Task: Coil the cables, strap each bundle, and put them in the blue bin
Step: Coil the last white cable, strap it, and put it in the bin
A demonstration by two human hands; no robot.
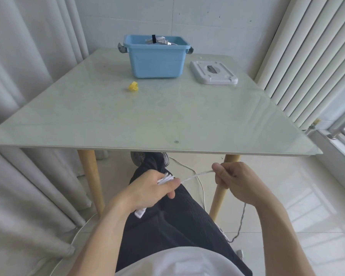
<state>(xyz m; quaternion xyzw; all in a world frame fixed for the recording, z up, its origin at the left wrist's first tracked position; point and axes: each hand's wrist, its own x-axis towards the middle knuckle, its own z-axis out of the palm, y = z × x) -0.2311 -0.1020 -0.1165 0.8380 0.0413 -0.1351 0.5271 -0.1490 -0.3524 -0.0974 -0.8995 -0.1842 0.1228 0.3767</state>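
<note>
Head: glass table (187, 116), curtained room.

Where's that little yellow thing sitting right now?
The yellow strap lies on the glass table, left of centre in the head view, just in front of the blue bin near its left corner.

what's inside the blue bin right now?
The blue bin holds at least one coiled grey-white cable bundle with a black strap poking above the rim. The bin's opaque walls hide anything lower down, so the count is unclear.
</note>
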